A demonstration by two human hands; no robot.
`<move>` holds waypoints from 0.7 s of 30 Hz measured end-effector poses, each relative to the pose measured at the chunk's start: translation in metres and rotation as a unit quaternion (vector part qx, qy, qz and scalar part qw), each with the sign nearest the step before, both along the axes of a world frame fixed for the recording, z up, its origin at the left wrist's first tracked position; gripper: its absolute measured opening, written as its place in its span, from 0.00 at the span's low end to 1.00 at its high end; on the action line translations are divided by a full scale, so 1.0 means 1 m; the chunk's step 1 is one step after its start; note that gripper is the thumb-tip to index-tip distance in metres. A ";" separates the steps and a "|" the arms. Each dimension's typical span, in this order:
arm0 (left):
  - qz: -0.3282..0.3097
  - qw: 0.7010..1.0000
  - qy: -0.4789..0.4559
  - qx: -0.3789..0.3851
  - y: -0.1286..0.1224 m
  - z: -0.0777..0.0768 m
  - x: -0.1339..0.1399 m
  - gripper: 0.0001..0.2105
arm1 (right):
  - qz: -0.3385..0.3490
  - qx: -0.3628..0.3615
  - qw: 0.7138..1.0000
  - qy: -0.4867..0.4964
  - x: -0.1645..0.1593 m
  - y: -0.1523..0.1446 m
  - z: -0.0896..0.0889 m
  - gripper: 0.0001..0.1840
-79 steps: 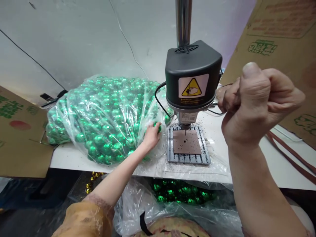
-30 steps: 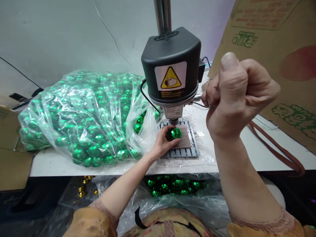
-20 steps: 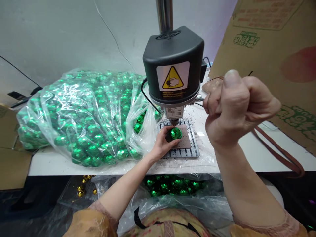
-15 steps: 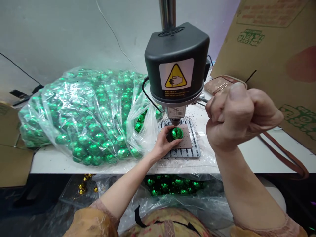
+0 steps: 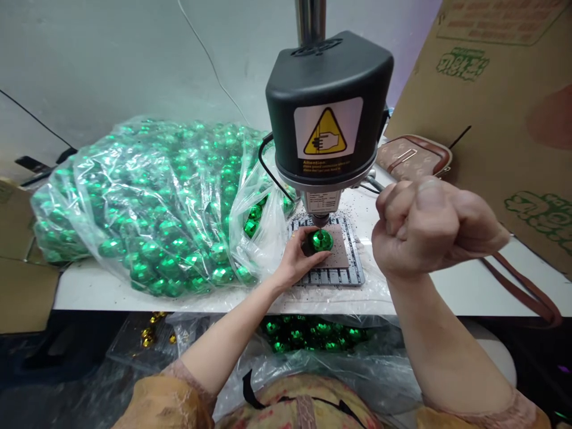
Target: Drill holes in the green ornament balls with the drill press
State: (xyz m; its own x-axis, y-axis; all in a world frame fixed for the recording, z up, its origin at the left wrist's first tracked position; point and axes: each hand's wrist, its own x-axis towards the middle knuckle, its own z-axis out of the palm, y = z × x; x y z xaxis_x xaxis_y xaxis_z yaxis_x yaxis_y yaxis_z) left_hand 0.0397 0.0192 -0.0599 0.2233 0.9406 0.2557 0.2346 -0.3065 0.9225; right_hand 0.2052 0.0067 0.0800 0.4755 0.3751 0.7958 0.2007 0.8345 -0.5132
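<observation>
My left hand (image 5: pixel 300 257) curls thumb and fingers around the side of a shiny green faceted ball (image 5: pixel 322 240). The ball sits on a brownish pad on the slotted metal base plate (image 5: pixel 356 271) of a small drill press (image 5: pixel 329 107). Directly over the ball is the chuck (image 5: pixel 320 219), with a thin bit reaching down to the ball's top; how deep it goes I cannot tell. On the right, my right hand (image 5: pixel 429 229) is closed in a fist at the end of the drill press lever (image 5: pixel 373 182), whose grip is hidden inside the fingers.
A large clear bag of green balls (image 5: pixel 147 208) fills the table's left side. More green balls (image 5: pixel 313 332) lie in plastic below the table edge. A patterned purse (image 5: pixel 413 156) and a big cardboard box (image 5: pixel 504 89) stand right. Dark shavings are scattered around the base.
My right fist has come down a little. My left hand stays around the ball under the bit. The whole view has shifted slightly.
</observation>
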 end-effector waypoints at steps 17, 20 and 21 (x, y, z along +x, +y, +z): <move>0.006 1.000 0.002 -0.016 0.001 0.000 0.000 0.28 | 0.009 0.167 0.985 -0.031 0.001 0.008 -0.011 0.24; 0.000 1.000 -0.001 -0.014 0.000 0.000 -0.001 0.27 | 0.011 0.171 0.984 -0.039 0.001 0.006 -0.018 0.26; -0.001 1.000 -0.004 -0.013 0.000 0.000 -0.001 0.27 | 0.010 0.167 0.985 -0.038 0.001 0.006 -0.019 0.27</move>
State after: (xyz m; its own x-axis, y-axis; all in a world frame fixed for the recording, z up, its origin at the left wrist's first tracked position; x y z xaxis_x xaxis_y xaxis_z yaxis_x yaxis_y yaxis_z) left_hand 0.0387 0.0190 -0.0599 0.2232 0.9463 0.2339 0.2264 -0.2837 0.9318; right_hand 0.2061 0.0123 0.0614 0.4049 0.0946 0.9095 0.2094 0.9586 -0.1929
